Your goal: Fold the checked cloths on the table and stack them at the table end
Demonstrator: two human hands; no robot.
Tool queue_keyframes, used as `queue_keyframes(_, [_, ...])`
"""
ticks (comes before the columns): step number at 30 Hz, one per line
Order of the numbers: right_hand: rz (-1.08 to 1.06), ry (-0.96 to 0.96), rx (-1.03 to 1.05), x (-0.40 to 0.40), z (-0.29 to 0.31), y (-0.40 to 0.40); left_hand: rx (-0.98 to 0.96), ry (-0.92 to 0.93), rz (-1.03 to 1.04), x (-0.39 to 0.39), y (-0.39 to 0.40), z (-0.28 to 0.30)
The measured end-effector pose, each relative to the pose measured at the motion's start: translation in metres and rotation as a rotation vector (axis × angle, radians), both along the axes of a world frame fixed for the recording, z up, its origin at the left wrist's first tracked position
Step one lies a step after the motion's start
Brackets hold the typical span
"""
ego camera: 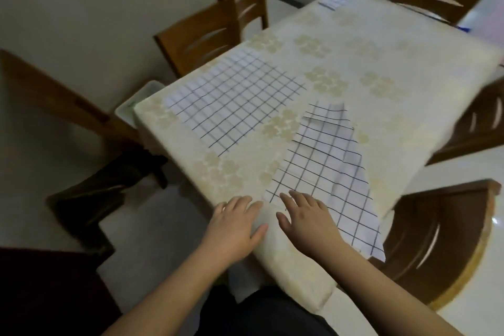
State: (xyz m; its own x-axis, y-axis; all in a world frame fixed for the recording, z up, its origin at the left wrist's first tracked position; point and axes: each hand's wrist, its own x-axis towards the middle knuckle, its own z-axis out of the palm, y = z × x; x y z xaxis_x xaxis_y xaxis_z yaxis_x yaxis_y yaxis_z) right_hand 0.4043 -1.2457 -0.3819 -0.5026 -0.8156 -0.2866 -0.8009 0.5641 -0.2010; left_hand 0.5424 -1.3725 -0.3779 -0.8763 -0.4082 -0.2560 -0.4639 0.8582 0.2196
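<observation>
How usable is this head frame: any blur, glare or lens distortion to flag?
Head view: dim, soft indoor light. The near checked cloth and both hands, left and right, are reasonably sharp. The table's far right edge smears with motion blur. Wide-angle bending curves the table edges and chairs. Bright glare lies on the floor at right.

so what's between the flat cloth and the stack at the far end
Head view: only bare flowered tablecloth lies between the flat cloth and the stack.
</observation>
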Motion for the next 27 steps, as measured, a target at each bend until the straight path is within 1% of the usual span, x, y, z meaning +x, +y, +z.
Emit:
queue_keyframes(5, [-0.222, -0.019, 0.071, -0.018, -0.033, -0.001, 0.019, 0.006, -0.207, -0.040, -0.033, -0.018])
queue_keyframes(8, [-0.409, -0.069, 0.137, -0.020, -0.055, -0.005, 0.027, -0.046, -0.341, -0.054, -0.054, -0.025])
queue_keyframes(12, [-0.574, -0.122, 0.180, -0.016, -0.084, -0.010, 0.015, -0.104, -0.463, -0.068, -0.076, -0.034])
queue_keyframes(15, [-0.636, -0.167, 0.225, -0.006, -0.101, -0.017, 0.023, -0.129, -0.518, -0.070, -0.086, -0.039])
queue_keyframes(19, [-0.709, -0.164, 0.216, 0.008, -0.109, -0.028, 0.029, -0.154, -0.566, -0.070, -0.095, -0.050])
queue_keyframes(25, [-0.695, -0.170, 0.213, 0.024, -0.106, -0.041, -0.002, -0.189, -0.632, -0.065, -0.099, -0.065])
queue_keyframes(27, [-0.676, -0.176, 0.202, 0.031, -0.105, -0.048, 0.006, -0.171, -0.627, -0.064, -0.102, -0.069])
